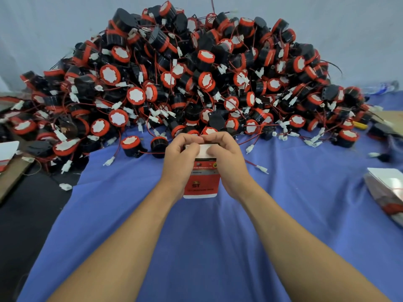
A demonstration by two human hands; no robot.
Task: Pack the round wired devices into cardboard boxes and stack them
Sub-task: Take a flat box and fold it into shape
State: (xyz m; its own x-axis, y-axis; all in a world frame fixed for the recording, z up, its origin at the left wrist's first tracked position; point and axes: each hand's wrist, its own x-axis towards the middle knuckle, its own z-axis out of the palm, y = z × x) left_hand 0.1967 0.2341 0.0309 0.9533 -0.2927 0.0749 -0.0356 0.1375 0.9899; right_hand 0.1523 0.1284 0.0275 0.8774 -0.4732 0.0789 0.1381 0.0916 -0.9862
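Both hands closed on one small red-and-white box, held up over the blue cloth on the table. Left hand gripping the left side, right hand the right side, fingertips of both pinched together at the white top flap — probably tucking it shut. Cannot tell whether a device is already inside; the box walls hide it.

Just beyond the hands, a huge heap of round wired devices — black bodies, red rims, white faces, thin red wires ending in white plugs. A few loose ones lying apart from the heap on the cloth, such as one near the left hand.

At the right edge, a pile of what look like flat unfolded boxes; something similar, partly cut off, at the left edge.

No finished stack of packed boxes anywhere in view. Judging from that and the size of the heap, barely begun: one box in hand, hundreds of devices left to pack, stacking not yet started as far as can be seen.
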